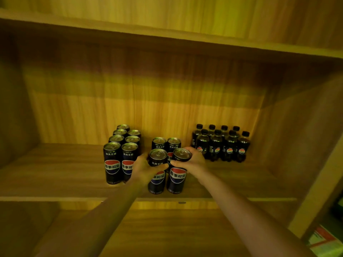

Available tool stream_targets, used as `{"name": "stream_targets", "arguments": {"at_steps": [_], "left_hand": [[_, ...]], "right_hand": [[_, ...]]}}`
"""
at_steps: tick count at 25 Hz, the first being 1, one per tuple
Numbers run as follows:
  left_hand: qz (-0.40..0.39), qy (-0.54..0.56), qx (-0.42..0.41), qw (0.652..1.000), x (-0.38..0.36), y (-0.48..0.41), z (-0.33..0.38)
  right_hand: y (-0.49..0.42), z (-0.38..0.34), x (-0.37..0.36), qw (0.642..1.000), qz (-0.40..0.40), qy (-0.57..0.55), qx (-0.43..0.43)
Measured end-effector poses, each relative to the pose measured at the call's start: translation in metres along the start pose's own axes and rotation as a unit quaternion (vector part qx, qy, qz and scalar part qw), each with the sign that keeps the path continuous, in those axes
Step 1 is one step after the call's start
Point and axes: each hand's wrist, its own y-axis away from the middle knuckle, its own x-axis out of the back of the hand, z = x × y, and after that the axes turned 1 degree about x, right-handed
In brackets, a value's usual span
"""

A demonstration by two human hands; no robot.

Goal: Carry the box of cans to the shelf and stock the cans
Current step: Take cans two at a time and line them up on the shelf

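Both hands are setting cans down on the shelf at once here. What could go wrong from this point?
1. The right hand holds its can slightly tilted; released that way, it might tip against the can in the left hand.
2. Both front cans stand near the shelf front edge, so a nudge could send one off.
3. The can in the left hand sits close to the group of seven cans; withdrawing the forearm may brush them.

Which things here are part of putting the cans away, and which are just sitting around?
Part of the job:
- left hand gripping a can
- right hand gripping another can
- cans already stocked
- shelf

Just sitting around:
- small bottles
- coloured packaging, bottom right
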Motion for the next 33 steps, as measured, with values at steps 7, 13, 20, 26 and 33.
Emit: {"name": "stream_targets", "arguments": {"at_steps": [7,13,20,26,33], "left_hand": [[0.002,-0.020,0.003,1.000,-0.011,-0.027,-0.010],[-0.003,-0.010,0.011,1.000,-0.012,-0.040,-0.019],[-0.020,-0.006,-0.039,0.999,-0.014,-0.035,-0.037],[-0.050,-0.164,0.033,0.985,-0.027,-0.010,-0.090],[-0.016,-0.314,0.065,0.947,-0.038,-0.016,-0.097]], "right_hand": [[-0.032,0.011,-0.007,1.000,-0.030,-0.004,0.001],[-0.042,0.022,-0.013,0.999,-0.041,0.003,0.018],[-0.038,0.037,-0.024,0.999,-0.017,0.039,0.027],[-0.003,0.095,-0.037,0.964,-0.086,0.235,-0.090],[-0.013,0.116,-0.047,0.910,-0.038,0.411,0.027]]}}
